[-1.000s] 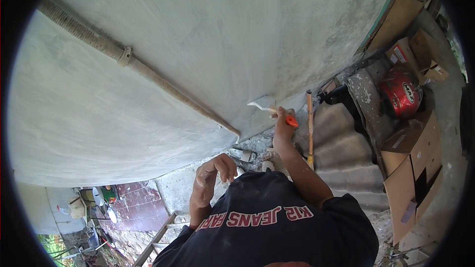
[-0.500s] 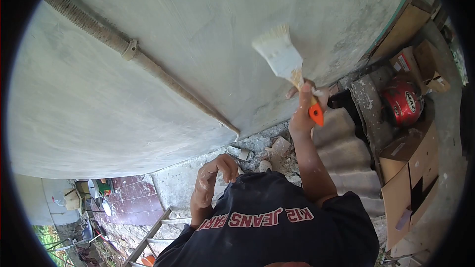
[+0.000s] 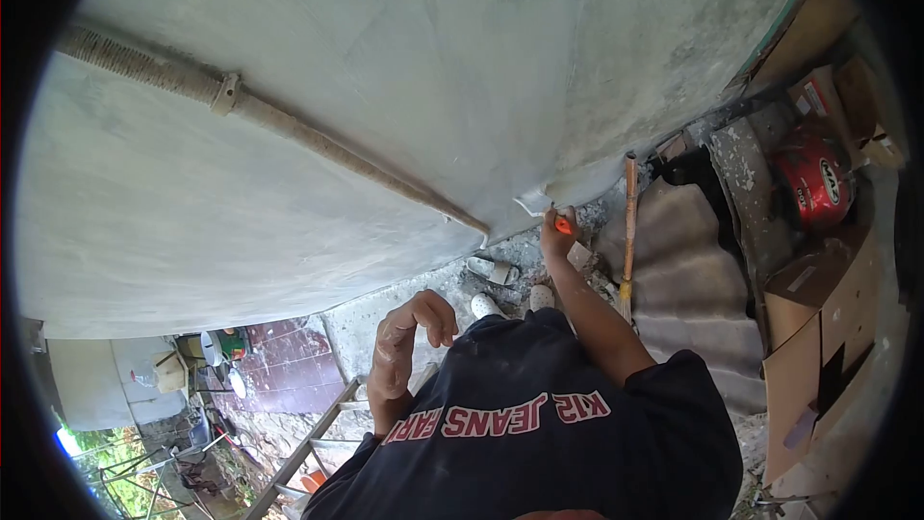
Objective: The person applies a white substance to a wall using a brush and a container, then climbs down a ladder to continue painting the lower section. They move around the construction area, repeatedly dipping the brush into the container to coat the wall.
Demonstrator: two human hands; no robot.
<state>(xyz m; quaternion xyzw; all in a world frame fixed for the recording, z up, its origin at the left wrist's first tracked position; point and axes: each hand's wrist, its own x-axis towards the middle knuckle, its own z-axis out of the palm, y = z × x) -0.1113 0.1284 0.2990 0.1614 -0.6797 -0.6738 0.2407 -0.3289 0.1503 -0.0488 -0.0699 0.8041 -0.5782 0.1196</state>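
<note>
In my right hand (image 3: 555, 237) is a wide paintbrush (image 3: 533, 202) with an orange-tipped handle. Its bristle end is at the lower part of the grey wall (image 3: 385, 67), near the floor, and seems to touch it. My left hand (image 3: 412, 332) hangs in front of my dark shirt (image 3: 539, 443), fingers curled together and marked with pale smears. I see nothing in it. A ridged pipe (image 3: 327, 147) runs down the wall to the left of the brush.
Below are my pale shoes (image 3: 486, 306) and a slipper (image 3: 493, 271). A ladder (image 3: 306, 448) stands at lower left. To the right are a long wooden handle (image 3: 630, 221), a corrugated sheet (image 3: 674, 279), a red helmet (image 3: 813, 183) and cardboard boxes (image 3: 799, 395).
My right hand has moved down with the paintbrush, from higher on the wall to near its base. The wooden handle now shows beside my right arm. My left hand has barely moved.
</note>
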